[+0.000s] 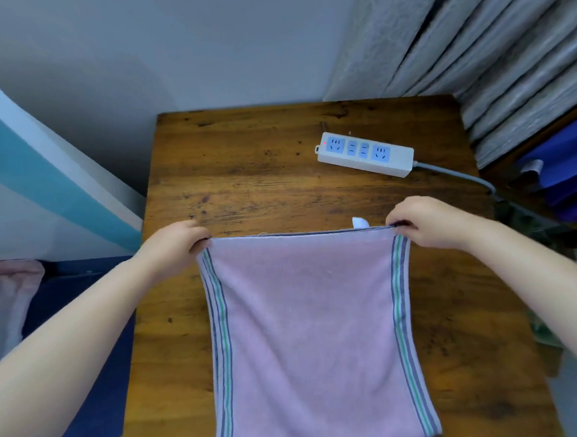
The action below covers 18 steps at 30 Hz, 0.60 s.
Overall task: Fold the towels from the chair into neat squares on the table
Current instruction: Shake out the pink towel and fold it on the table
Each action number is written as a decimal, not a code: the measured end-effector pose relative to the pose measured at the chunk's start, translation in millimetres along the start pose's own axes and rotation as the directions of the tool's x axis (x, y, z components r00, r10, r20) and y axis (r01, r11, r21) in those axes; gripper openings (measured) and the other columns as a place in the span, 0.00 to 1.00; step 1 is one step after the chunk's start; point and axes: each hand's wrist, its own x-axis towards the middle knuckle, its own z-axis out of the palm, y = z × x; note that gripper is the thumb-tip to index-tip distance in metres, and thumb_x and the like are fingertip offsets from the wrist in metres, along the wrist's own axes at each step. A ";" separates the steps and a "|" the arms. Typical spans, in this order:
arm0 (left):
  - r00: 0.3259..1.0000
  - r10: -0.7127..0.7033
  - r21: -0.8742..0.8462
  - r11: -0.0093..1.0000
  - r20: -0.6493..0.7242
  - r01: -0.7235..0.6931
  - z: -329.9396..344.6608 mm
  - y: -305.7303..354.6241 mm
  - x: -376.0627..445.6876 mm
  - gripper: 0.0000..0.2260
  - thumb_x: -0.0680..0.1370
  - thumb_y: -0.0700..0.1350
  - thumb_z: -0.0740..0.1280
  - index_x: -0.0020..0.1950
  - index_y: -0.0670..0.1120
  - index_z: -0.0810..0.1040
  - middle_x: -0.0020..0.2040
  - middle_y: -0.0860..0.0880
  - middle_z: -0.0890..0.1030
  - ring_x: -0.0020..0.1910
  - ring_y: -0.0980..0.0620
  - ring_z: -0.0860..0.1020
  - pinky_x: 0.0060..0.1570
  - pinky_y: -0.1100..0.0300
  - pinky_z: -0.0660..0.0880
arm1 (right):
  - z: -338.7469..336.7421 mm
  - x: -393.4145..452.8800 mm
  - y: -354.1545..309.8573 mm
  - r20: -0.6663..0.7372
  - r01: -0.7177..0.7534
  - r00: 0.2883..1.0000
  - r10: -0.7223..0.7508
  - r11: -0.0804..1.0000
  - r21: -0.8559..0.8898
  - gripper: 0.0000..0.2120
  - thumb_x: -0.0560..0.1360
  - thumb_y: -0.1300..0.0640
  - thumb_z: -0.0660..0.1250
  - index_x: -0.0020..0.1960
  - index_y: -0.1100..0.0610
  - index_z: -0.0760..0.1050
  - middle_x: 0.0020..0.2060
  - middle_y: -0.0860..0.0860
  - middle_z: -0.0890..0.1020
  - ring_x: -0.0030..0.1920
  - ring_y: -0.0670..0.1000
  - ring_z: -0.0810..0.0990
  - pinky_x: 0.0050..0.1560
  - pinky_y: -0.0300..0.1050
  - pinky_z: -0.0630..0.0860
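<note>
Pinching the far corners of one pink towel [306,334], the left hand [173,249] and right hand [428,224] each have fingers curled tight on its top edge. It hangs toward the bench's [244,174] near edge, long axis running front to back. Whether it is already doubled is unclear. One power strip [365,154] sits near the far right corner.

Two bare, sleeveless forearms [95,315]

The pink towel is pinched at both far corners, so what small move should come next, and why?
Probably lay the pink towel flat on the table: the left hand and right hand hold its top edge taut, with bare wood beyond.
</note>
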 end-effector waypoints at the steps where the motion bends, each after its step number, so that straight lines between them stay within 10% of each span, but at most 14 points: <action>1: 0.998 -0.009 -0.017 1.000 -0.068 0.008 -8.6 0.5 -2.6 0.11 0.80 0.42 0.59 0.57 0.41 0.78 0.51 0.43 0.78 0.51 0.45 0.75 0.46 0.57 0.71 | -9.8 -1.3 -4.2 -0.029 0.003 1.000 -0.004 0.999 -0.031 0.11 0.76 0.61 0.61 0.56 0.58 0.77 0.52 0.53 0.80 0.54 0.52 0.75 0.55 0.45 0.73; 7: 0.695 -0.451 -0.520 0.844 -0.560 0.128 -69.4 23.3 -18.3 0.12 0.80 0.38 0.57 0.54 0.32 0.76 0.53 0.33 0.75 0.55 0.37 0.71 0.54 0.52 0.66 | -69.6 -3.7 -36.1 -0.601 0.019 0.799 -0.026 1.000 -0.018 0.09 0.73 0.68 0.60 0.48 0.67 0.78 0.45 0.64 0.80 0.49 0.64 0.75 0.49 0.55 0.73; 12: 0.492 -0.418 -0.538 0.833 -0.764 -0.129 -120.5 10.7 -55.2 0.10 0.79 0.36 0.57 0.51 0.29 0.73 0.46 0.30 0.76 0.45 0.38 0.74 0.40 0.61 0.60 | -114.7 -37.6 -61.0 -0.819 0.196 0.531 -0.219 0.972 -0.133 0.08 0.64 0.70 0.60 0.39 0.69 0.77 0.34 0.65 0.81 0.36 0.64 0.78 0.42 0.46 0.69; 15: 0.514 -0.224 -0.380 0.898 -0.828 -0.220 -121.4 -4.4 -85.1 0.12 0.76 0.38 0.58 0.45 0.30 0.75 0.37 0.34 0.76 0.37 0.49 0.70 0.37 0.66 0.58 | -106.6 -63.3 -70.7 -0.777 0.238 0.548 -0.310 0.948 -0.211 0.07 0.62 0.73 0.62 0.37 0.69 0.77 0.32 0.63 0.80 0.35 0.62 0.79 0.42 0.41 0.67; 18: 0.688 -0.058 -0.302 0.922 -0.724 -0.241 -100.1 -21.3 -110.2 0.16 0.75 0.45 0.58 0.42 0.32 0.77 0.35 0.41 0.76 0.34 0.54 0.68 0.37 0.66 0.61 | -75.4 -76.0 -76.4 -0.699 0.271 0.646 -0.306 0.948 -0.164 0.06 0.64 0.69 0.61 0.35 0.67 0.77 0.30 0.61 0.79 0.35 0.59 0.77 0.40 0.41 0.69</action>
